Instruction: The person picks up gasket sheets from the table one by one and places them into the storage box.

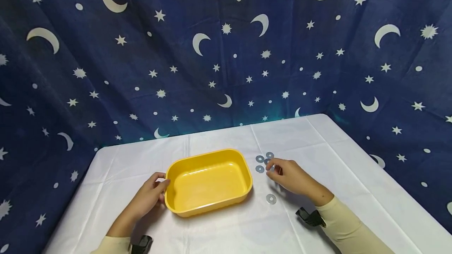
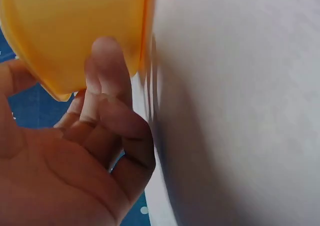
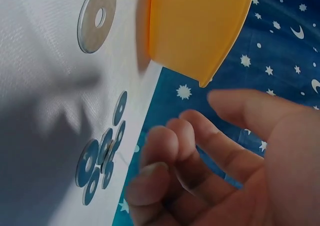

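Dark blue backdrop cloth [image 1: 226,50] printed with white moons, stars and dots hangs behind a table under a white tablecloth [image 1: 219,230]. No brand, label or lettering readable anywhere.

Landmark: yellow tub [image 1: 208,181], rectangular with rounded corners, sitting open side up near the middle of the cloth. Long axis runs left to right, the right end angled a little toward the backdrop. Nothing shows inside it.

Left hand [image 1: 150,197]: forearm comes in from the near left edge, cream sleeve, dark wrist strap. Hand lies against the tub's left end. Left wrist view shows fingers [image 2: 107,70] loosely bent with tips touching the outer wall under the rim; thumb by the rim in the head view. Contact more a steadying touch than a clamp; cannot tell whether it truly grips.

Right hand [image 1: 291,175]: just right of the tub, forearm from the near right. Fingers [image 3: 165,156] loosely curled, tips toward a cluster of washers [image 1: 264,162] lying flat beside the tub's far right corner. Right wrist view shows a gap between fingertips and washers; nothing pinched there.

One single washer [image 1: 270,198] lies apart, near the tub's near right corner.
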{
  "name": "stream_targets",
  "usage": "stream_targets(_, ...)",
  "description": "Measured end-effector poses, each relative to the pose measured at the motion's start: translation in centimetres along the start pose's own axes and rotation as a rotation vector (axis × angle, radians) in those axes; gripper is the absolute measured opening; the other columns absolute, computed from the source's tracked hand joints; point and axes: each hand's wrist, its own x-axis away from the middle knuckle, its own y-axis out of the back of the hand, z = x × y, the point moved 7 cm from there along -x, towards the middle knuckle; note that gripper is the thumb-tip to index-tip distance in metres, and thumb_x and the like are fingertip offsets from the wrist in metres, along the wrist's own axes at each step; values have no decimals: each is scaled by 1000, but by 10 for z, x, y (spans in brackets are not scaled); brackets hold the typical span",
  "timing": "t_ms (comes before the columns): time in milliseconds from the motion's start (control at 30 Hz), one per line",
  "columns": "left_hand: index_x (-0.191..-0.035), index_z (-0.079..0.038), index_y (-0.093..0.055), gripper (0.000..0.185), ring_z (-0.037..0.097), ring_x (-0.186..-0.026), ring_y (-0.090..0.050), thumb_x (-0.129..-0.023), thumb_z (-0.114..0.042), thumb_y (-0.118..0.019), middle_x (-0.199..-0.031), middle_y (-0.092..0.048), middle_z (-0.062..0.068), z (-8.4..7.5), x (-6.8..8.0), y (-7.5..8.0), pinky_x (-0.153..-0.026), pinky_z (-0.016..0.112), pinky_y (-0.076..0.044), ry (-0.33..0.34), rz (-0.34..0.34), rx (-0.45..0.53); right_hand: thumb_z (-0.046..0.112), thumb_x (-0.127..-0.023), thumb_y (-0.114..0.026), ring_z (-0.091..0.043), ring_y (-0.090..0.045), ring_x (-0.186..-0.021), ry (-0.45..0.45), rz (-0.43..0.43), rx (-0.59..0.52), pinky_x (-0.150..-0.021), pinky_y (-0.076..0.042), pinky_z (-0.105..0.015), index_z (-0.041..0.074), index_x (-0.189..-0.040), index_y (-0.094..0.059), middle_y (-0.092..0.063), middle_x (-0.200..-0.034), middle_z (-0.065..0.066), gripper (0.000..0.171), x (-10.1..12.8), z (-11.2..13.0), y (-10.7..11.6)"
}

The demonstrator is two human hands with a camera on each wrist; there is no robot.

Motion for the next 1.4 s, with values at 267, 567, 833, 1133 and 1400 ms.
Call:
stream_targets(267,-149,-9,-34,53,20,-71,-58,-102,-28,-51,-82,-56,6,5,5,-3,-65,26,-51,4,80,51,14,-92,-68,-10,-49,-58,50,121,-40,-51,-43,-23,9,-99,-65,-54,-72,2,9,3,-3,-10)
stream_targets(567,-156,-12,-23,68,17,-81,-53,-101,-33,-58,-96,-54,7,7,7,-10,-75,23,-46,0,185,58,10,-90,-72,-8,-49,-58,72,219,-72,-52,-42,-20,10,-97,-64,-52,-72,1,11,6,-8,-18)
stream_targets(833,-158,-10,-16,74,14,-85,-57,-101,-27,-60,-102,-58,8,10,6,-7,-79,22,-49,-95,248,116,8,-87,-73,-4,-49,-56,115,270,-76,-53,-41,-19,10,-96,-65,-54,-69,4,12,8,-6,-22)
stream_targets(1133,-158,-10,-15,72,13,-87,-57,-102,-26,-57,-103,-58,8,9,7,-5,-81,21,-49,-110,274,133,13,-80,-81,-3,-48,-56,116,342,-33,-54,-39,-19,15,-97,-63,-54,-67,8,24,10,-7,-26)
stream_targets(1400,-158,-8,-15,73,14,-85,-56,-102,-27,-57,-99,-57,6,10,8,-7,-82,21,-46,-89,275,123,9,-78,-81,-5,-48,-59,95,360,-39,-54,-40,-20,15,-97,-63,-54,-70,6,27,12,-9,-31)
